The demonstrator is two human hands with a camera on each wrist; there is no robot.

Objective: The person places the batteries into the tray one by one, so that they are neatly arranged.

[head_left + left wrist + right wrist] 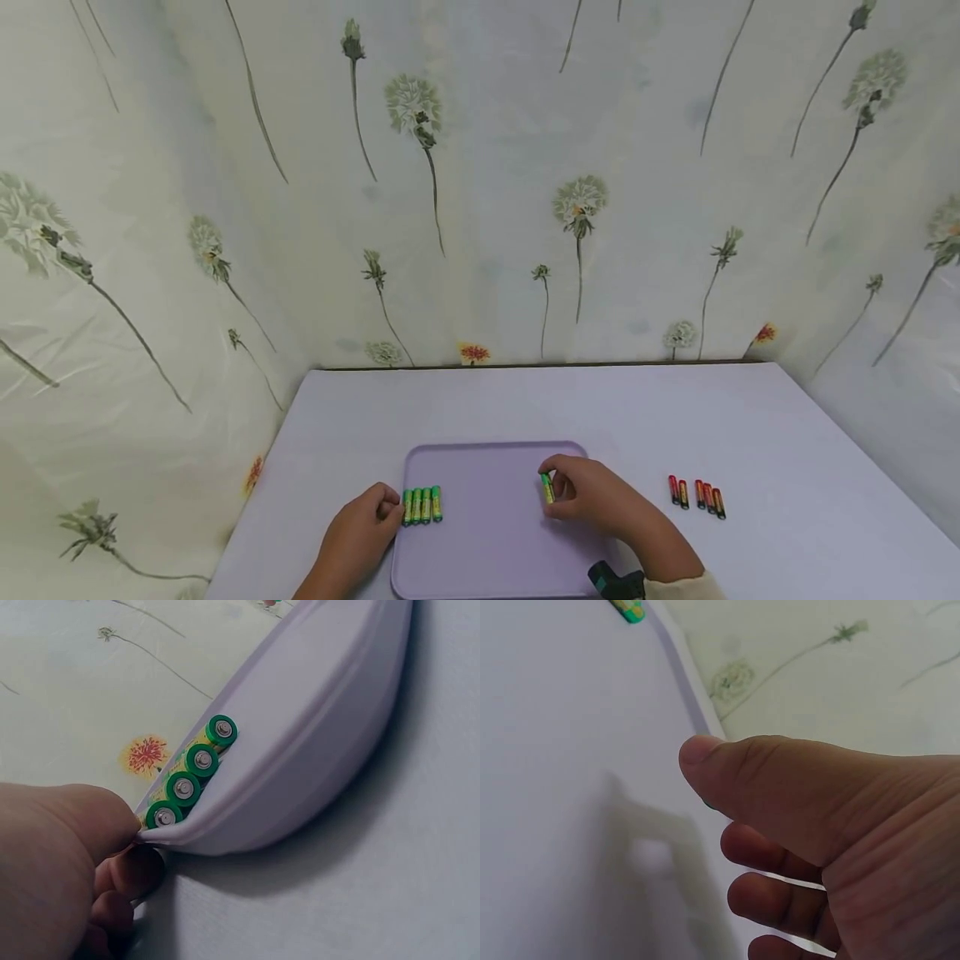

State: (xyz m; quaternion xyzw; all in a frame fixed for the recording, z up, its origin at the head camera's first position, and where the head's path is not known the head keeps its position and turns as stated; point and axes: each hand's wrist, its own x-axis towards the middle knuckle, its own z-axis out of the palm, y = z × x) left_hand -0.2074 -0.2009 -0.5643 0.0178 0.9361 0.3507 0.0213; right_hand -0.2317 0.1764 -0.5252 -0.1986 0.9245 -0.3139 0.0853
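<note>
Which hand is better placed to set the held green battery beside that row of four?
Probably the right hand: it already pinches the green battery over the purple tray. The left hand, though nearer the row of four batteries, seems occupied gripping the tray's left edge.

Here's the right hand (pixel 825 817), thumb stretched over the pale tray (pixel 562 712), fingers curled beneath, and a green sliver (pixel 709 805) peeks out under that thumb! A soft shadow (pixel 667 817) spreads across the tray, a green-and-yellow battery (pixel 631 610) sits up top left, and flower-printed covering (pixel 802 690) runs beyond the rim (pixel 684 671).
</note>
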